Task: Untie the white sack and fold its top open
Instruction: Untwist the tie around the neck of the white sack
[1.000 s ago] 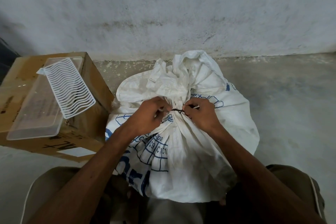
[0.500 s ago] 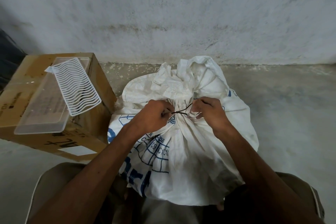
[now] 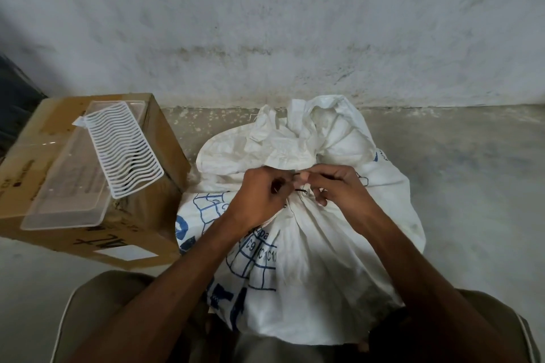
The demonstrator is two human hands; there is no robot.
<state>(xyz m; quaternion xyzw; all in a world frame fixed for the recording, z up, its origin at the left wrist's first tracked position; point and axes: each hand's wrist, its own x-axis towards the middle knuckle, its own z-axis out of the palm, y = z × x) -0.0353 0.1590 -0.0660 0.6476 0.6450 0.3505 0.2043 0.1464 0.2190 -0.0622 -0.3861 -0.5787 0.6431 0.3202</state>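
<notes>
A white woven sack (image 3: 318, 259) with blue print stands on the floor between my knees, its neck gathered and its loose top bunched up behind. A thin dark tie (image 3: 301, 190) circles the neck. My left hand (image 3: 262, 200) sits at the neck's left side, fingers curled, pinching a strand of the tie. My right hand (image 3: 339, 186) is at the neck's right side, thumb and forefinger pinching the other end of the tie. The two hands nearly touch above the knot.
A cardboard box (image 3: 138, 233) stands left of the sack, against it. On the box lie a clear plastic tray (image 3: 59, 200) and a white slotted rack (image 3: 124, 147). A grey wall (image 3: 295, 23) rises just behind; bare concrete floor (image 3: 472, 171) spreads to the right.
Both hands have closed in over the knot; the right hand moved left to meet the left. The tie strand stretched between them half a second ago is now short and mostly hidden.
</notes>
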